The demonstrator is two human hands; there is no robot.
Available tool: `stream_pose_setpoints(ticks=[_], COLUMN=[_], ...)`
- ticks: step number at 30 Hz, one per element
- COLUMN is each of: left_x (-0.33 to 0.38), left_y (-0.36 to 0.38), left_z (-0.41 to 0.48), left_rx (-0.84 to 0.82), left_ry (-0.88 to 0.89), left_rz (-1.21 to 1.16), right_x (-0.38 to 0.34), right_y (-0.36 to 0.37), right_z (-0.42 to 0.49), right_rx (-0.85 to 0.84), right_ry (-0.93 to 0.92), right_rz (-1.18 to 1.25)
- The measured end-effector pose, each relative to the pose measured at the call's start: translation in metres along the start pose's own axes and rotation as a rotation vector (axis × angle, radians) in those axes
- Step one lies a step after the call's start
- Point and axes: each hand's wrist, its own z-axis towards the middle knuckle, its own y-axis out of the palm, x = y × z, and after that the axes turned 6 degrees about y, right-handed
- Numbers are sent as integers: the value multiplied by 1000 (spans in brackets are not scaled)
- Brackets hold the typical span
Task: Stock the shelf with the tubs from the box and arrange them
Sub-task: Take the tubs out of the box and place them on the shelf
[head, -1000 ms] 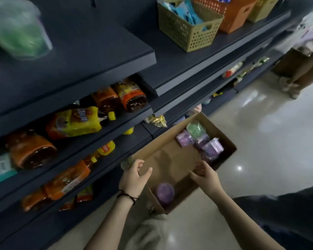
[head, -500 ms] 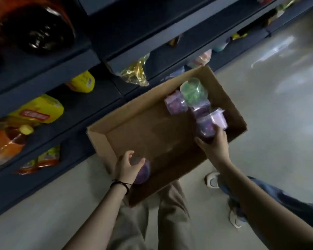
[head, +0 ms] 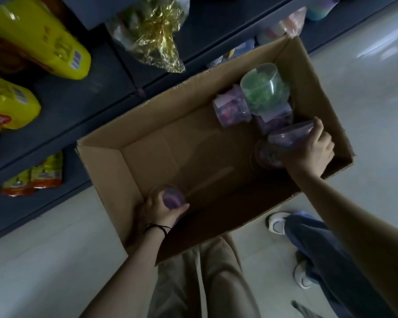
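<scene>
Box (head: 147, 145) of brown card lies open below you, its far long side just beside the dark shelf (head: 78, 99). Your left hand (head: 157, 211) is down in the near left corner of the box, fingers curled round a purple tub (head: 172, 198) whose round end faces up at you. A black band (head: 156, 228) circles that wrist. Your right hand (head: 310, 150) is at the box's right end, fingers and thumb wrapped over the rim of a second tub (head: 290, 135), clear with purple inside and tilted. A third tub (head: 265, 154) lies just under it; you cannot tell whether the two touch. Further in, against the far wall of the box, a green tub (head: 262, 90) rests on top of a pink tub (head: 231, 109) and another purple one beside it. On the shelf lie yellow packs (head: 39, 40) at the left and a gold foil bag (head: 156, 35) near the middle. A leg in blue jeans (head: 319, 249) stands by your right arm.
</scene>
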Motion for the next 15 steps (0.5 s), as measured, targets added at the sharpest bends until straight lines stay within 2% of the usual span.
stream_pose_setpoints(ticks=[2,4,9,13,15], left_x=[2,0,-1,7,18], left_y=[0,2,4,0,-2], left_z=[-2,0,9,6,9], left_rx=[7,40,120,281,329], left_ry=[0,-24,-28,210,274], left_rz=[170,194,31,-274,-409], right_x=[-5,-12,-31,-39,-41], right_y=[4,9,24,43,55], right_z=[-14,-33,-75,-88,-88], right_rx=[1,-31,-183,-278,-335], right_ry=[-42,-108,-192,-167,-109], right_rz=[35,94,209,207,241])
